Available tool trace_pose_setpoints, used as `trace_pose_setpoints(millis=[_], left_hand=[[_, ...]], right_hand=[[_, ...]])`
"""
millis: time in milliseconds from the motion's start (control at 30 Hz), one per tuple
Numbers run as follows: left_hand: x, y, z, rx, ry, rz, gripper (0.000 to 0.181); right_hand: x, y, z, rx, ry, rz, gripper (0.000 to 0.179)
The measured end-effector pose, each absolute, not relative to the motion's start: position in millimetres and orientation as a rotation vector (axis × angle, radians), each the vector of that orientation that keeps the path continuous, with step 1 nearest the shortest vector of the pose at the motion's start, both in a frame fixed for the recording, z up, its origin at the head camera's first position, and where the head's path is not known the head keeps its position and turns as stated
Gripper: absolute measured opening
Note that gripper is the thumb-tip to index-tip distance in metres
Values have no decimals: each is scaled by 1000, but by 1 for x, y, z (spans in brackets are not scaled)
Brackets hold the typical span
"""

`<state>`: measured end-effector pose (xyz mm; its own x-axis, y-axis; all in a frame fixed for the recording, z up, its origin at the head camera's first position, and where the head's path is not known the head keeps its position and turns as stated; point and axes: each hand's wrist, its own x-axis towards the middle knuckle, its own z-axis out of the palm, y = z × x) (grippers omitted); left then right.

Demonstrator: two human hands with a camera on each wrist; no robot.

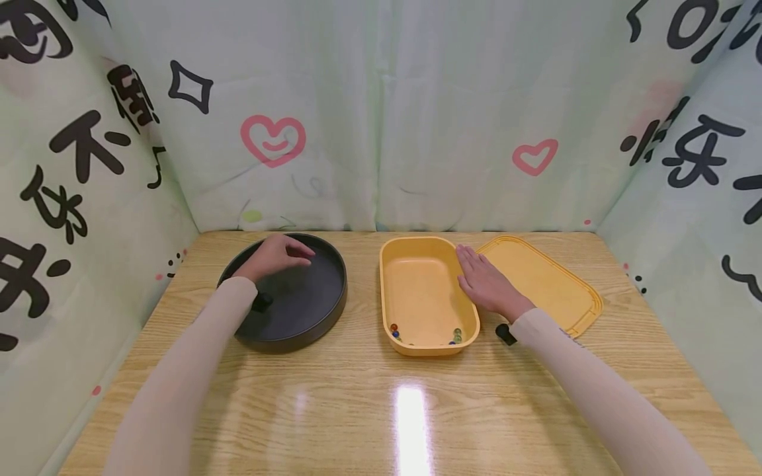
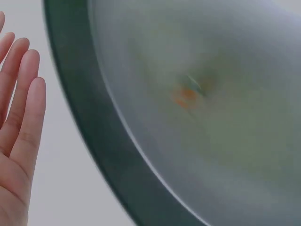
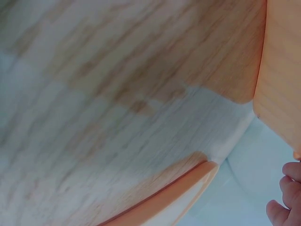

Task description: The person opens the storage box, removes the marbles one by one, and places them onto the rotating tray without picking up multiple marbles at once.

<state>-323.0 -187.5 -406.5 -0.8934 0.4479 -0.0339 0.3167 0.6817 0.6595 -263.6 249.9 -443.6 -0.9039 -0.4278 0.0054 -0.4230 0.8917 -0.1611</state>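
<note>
A round dark pan (image 1: 297,307) with a raised wall stands at the left. My left hand (image 1: 276,256) hovers over it, fingers loosely extended, with nothing seen in them. Inside the pan, the left wrist view shows a small blurred orange-and-clear spot (image 2: 187,94). Right of the pan sits a yellow rectangular box (image 1: 425,284). Several small marbles lie at its near end, among them a red-brown marble (image 1: 393,326) and greenish marbles (image 1: 457,334). My right hand (image 1: 489,281) rests along the box's right rim with straight fingers.
A yellow lid (image 1: 538,281) lies flat on the wooden table (image 1: 333,410), right of the box and partly behind my right hand. Printed white curtains (image 1: 417,132) enclose the table at the back and both sides.
</note>
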Motion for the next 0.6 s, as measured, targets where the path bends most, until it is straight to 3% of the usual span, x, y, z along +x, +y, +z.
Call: trace_pose_setpoints(millis=[600], left_hand=[[-293, -78, -366, 967, 2493, 1166, 24]], right_hand=[[-265, 250, -443, -676, 3023, -254, 60]])
